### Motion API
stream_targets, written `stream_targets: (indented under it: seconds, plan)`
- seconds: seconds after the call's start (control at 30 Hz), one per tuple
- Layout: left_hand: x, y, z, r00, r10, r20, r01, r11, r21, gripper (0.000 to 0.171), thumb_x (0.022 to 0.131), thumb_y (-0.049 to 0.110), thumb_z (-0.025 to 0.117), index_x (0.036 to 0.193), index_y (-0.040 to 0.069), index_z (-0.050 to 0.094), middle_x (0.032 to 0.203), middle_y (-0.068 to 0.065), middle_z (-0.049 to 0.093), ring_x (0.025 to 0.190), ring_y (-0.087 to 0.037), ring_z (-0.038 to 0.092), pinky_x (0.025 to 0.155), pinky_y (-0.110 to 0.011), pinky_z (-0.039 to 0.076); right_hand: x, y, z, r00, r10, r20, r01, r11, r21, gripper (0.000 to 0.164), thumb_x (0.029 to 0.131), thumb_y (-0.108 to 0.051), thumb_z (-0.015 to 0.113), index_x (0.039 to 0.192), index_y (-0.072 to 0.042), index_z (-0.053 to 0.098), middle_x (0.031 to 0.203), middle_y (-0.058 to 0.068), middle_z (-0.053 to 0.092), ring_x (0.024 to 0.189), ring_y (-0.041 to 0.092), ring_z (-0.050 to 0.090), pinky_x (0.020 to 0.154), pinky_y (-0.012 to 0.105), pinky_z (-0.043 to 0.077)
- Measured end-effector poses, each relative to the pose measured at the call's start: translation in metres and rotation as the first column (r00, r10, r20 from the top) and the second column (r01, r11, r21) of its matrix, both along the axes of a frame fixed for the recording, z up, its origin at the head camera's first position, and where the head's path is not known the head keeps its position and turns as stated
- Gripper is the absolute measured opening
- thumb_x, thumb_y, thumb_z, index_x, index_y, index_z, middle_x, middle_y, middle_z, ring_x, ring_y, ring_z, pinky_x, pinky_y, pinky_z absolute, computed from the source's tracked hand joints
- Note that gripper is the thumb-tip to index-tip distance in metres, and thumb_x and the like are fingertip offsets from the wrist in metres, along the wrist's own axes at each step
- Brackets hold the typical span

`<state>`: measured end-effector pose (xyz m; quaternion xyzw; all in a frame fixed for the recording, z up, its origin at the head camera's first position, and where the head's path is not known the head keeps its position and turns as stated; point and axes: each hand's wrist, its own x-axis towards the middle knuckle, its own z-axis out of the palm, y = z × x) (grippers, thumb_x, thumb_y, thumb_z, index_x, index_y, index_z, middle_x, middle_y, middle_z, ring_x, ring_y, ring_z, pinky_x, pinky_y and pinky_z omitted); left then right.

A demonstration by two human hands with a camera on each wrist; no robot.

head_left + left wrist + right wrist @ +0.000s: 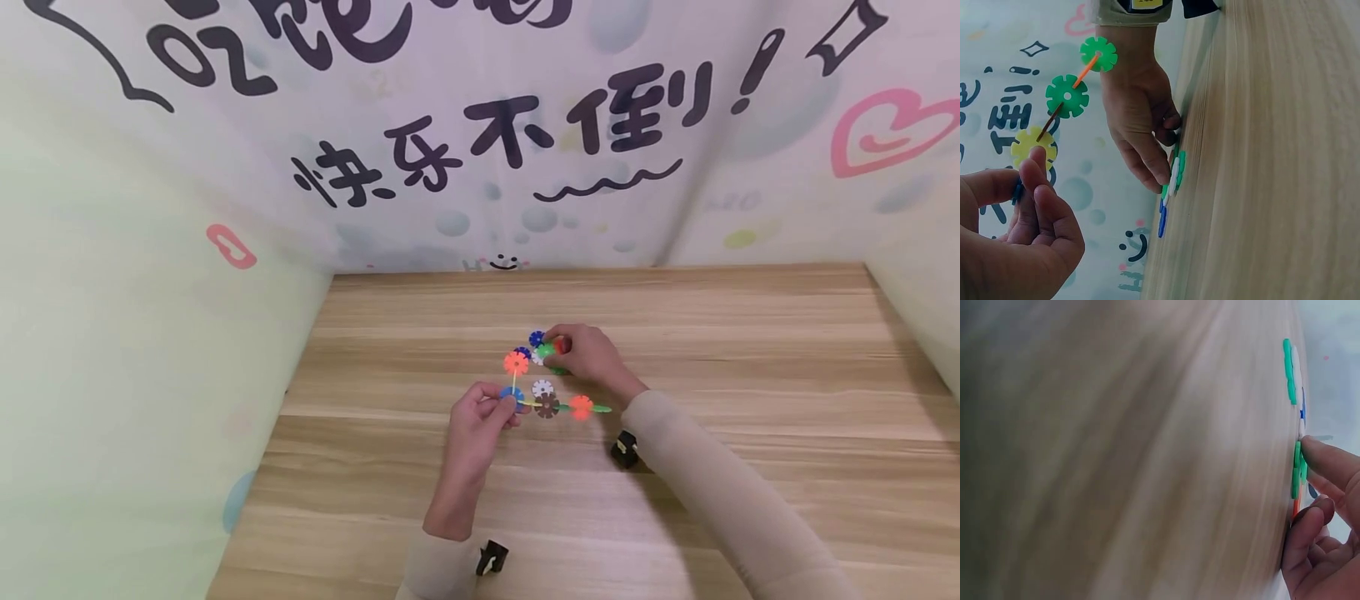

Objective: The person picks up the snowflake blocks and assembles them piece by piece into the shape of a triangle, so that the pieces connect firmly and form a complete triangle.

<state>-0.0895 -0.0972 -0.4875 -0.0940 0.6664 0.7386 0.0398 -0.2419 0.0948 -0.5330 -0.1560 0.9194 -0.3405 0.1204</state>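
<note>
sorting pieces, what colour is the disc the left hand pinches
The disc is blue, clearest in the head view.

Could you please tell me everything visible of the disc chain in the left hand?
The disc chain joins plastic-looking, notched discs in blue, yellow, brown, green and orange, slotted together and held above the table. The left hand pinches its blue disc at the bend; a short branch reaches an orange disc, a longer one runs rightward.
</note>
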Motion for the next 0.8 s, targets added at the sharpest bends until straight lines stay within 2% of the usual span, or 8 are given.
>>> stream_targets:
  seconds: [0.1, 0.23, 0.4, 0.53, 0.63, 0.8]
  plan:
    - [0.001, 0.001, -0.001, 1.000, -0.006, 0.005, 0.006, 1.000, 0.002, 0.015, 0.099, 0.011, 0.062, 0.106, -0.001, 0.056, 0.094, -0.015, 0.074, 0.086, -0.034, 0.067, 0.079, -0.031, 0.056, 0.001, 0.002, -0.001, 1.000, 0.002, 0.006, -0.002, 1.000, -0.005, 0.034, 0.085, -0.026, 0.082, 0.114, -0.015, 0.069, 0.102, 0.006, 0.064, 0.088, 0.024, 0.057, 0.076, 0.038, 0.050]
    - [0.000, 0.003, -0.001, 1.000, -0.008, 0.003, 0.008, 1.000, 0.001, 0.015, 0.099, 0.010, 0.062, 0.106, -0.001, 0.056, 0.095, -0.014, 0.074, 0.087, -0.036, 0.067, 0.079, -0.032, 0.057, 0.002, 0.005, 0.000, 1.000, 0.012, -0.008, -0.013, 0.999, -0.031, 0.031, 0.084, -0.022, 0.082, 0.108, -0.015, 0.064, 0.097, 0.006, 0.064, 0.087, 0.024, 0.059, 0.078, 0.040, 0.051]
    - [-0.002, 0.005, -0.001, 1.000, -0.010, 0.000, 0.010, 1.000, 0.022, 0.014, 0.099, 0.009, 0.062, 0.105, -0.002, 0.056, 0.094, -0.015, 0.073, 0.088, -0.037, 0.067, 0.080, -0.033, 0.057, 0.003, 0.008, 0.005, 1.000, 0.019, -0.006, -0.020, 0.997, -0.069, 0.025, 0.088, -0.017, 0.078, 0.106, -0.016, 0.061, 0.091, 0.005, 0.066, 0.082, 0.024, 0.059, 0.075, 0.039, 0.050]
    - [-0.003, 0.005, -0.002, 1.000, -0.013, -0.003, 0.013, 1.000, 0.022, 0.015, 0.099, 0.008, 0.062, 0.105, -0.003, 0.056, 0.094, -0.016, 0.073, 0.086, -0.036, 0.066, 0.079, -0.032, 0.056, 0.003, 0.012, 0.006, 0.999, 0.011, 0.042, -0.006, 0.991, -0.134, 0.017, 0.094, -0.015, 0.071, 0.109, -0.017, 0.065, 0.092, 0.006, 0.066, 0.082, 0.023, 0.061, 0.070, 0.035, 0.053]
    - [-0.003, 0.005, -0.002, 0.999, -0.029, -0.014, 0.029, 0.999, 0.018, 0.017, 0.099, 0.010, 0.063, 0.107, -0.003, 0.056, 0.096, -0.018, 0.073, 0.088, -0.039, 0.065, 0.080, -0.032, 0.056, 0.003, 0.017, 0.010, 0.993, 0.010, 0.121, 0.021, 0.968, -0.250, 0.013, 0.098, -0.014, 0.066, 0.111, -0.016, 0.066, 0.093, 0.009, 0.068, 0.079, 0.025, 0.064, 0.067, 0.036, 0.057]
    - [-0.002, 0.008, -0.003, 0.999, -0.046, -0.012, 0.046, 0.999, 0.016, 0.017, 0.099, 0.012, 0.062, 0.106, -0.002, 0.056, 0.098, -0.021, 0.072, 0.091, -0.043, 0.065, 0.080, -0.033, 0.057, 0.004, 0.024, 0.021, 0.971, 0.044, 0.235, 0.069, 0.890, -0.450, 0.015, 0.100, -0.010, 0.061, 0.115, -0.012, 0.065, 0.098, 0.019, 0.069, 0.083, 0.034, 0.067, 0.075, 0.042, 0.059]
